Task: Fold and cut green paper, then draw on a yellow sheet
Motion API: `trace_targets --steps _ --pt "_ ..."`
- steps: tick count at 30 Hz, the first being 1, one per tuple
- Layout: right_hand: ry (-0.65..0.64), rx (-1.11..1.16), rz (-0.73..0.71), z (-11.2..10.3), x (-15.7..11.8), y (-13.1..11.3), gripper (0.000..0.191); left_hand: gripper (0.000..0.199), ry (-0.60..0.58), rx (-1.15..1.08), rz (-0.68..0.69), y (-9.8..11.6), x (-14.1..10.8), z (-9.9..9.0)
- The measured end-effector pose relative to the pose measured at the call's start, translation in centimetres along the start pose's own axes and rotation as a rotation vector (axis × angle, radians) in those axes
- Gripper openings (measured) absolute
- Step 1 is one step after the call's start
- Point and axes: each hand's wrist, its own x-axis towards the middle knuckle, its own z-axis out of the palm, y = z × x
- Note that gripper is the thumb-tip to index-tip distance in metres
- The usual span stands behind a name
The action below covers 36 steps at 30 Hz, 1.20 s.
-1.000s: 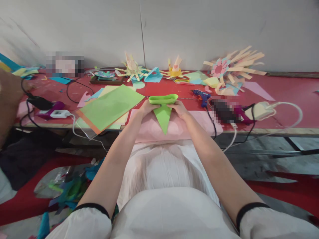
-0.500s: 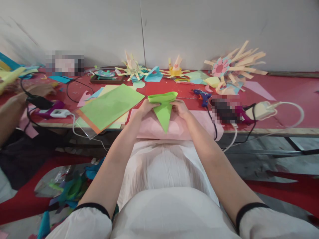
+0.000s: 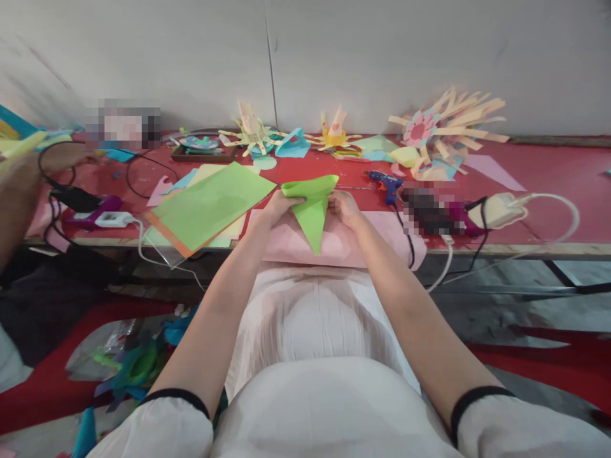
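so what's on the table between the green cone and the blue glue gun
Nothing but bare red table lies between the green cone and the glue gun in the head view; the right hand holds the cone's near edge just below that stretch.

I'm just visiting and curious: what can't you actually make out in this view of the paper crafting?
- Two pixelated patches, one by the wall, one beside the blue glue gun.
- Inside of the green paper cone: hidden by its walls.
- Fingertips of left hand and right hand: behind the cone.
- Another person's arm: cut off at left edge, blurred.

Red-topped counter point(image 3: 548, 168) ran across the frame's middle against a plain grey wall point(image 3: 382, 57); red-and-grey floor point(image 3: 525, 331) lay below.
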Motion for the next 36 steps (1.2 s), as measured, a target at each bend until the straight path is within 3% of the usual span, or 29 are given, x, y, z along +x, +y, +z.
trace_targets --steps 15,29,36 --pt "0.038 0.03 0.042 0.2 0.4 0.0 0.007 0.049 -0.007 -0.042 -0.011 0.1 -0.1 0.2" --pt "-0.035 -0.044 -0.063 0.3 -0.6 -0.3 0.012 0.048 0.006 0.001 0.023 -0.2 0.2 -0.1" --pt "0.131 -0.054 -0.122 -0.2 0.2 0.3 0.014 0.029 -0.015 -0.045 -0.016 -0.4 0.6 -0.2"
